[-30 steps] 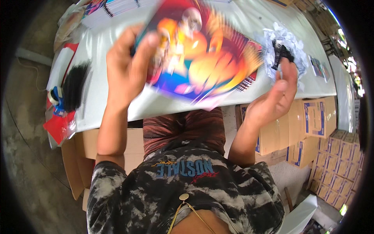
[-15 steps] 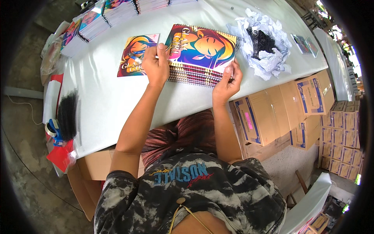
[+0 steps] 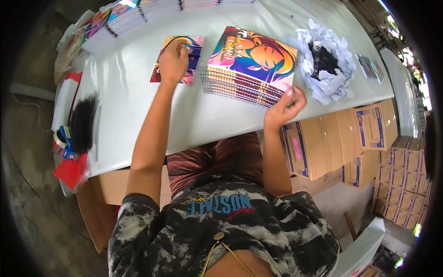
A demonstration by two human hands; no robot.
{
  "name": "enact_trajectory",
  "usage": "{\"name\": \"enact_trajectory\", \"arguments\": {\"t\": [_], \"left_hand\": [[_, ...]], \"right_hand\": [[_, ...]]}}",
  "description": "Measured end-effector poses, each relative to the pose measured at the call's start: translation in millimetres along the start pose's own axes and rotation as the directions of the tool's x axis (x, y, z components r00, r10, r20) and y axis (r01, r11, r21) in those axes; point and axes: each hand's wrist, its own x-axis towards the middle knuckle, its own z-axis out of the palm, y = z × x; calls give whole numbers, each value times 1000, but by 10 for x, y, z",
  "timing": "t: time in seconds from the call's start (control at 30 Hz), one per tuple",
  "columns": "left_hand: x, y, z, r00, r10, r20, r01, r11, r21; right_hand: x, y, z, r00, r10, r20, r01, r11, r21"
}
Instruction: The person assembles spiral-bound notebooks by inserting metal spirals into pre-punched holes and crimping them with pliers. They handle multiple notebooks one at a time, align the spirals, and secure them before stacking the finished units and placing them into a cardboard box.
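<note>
So the left hand (image 3: 174, 61) is on top of a single notebook (image 3: 191, 75) with a colorful illustrated cover, lying flat on the white-covered table (image 3: 124, 101). Its fingers are bent down over the cover, but the tips are kinda blocked, so I can't tell if they're pinching anything.

Just to the right is a stack of spiral notebooks (image 3: 258, 57), slightly staggered, with coils showing along the near side. The right hand (image 3: 284, 107) is right by the stack's near right corner, half-curled with a gap between thumb and fingers and nothing pinched in there. Can't say if the thumb is touching the corner.

Right of the stack there's crumpled pale paper (image 3: 341, 69) with a black bunch (image 3: 324, 60) nested in it. Way over on the left is a heap of black coils (image 3: 84, 122) beside a blue tape dispenser (image 3: 65, 141), and more notebook stacks (image 3: 159, 9) line the far side.
</note>
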Motion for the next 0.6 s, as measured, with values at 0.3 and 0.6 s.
{"name": "enact_trajectory", "arguments": {"t": [0.3,0.6], "left_hand": [[-239,-713,-247,970,1,241,-139,818,558],[-1500,-9,-892,952,67,298,-236,780,579]], "right_hand": [[-821,-702,-34,598,-270,755,50,952,301],[-1498,-969,-56,112,-247,962,316,927,202]]}}
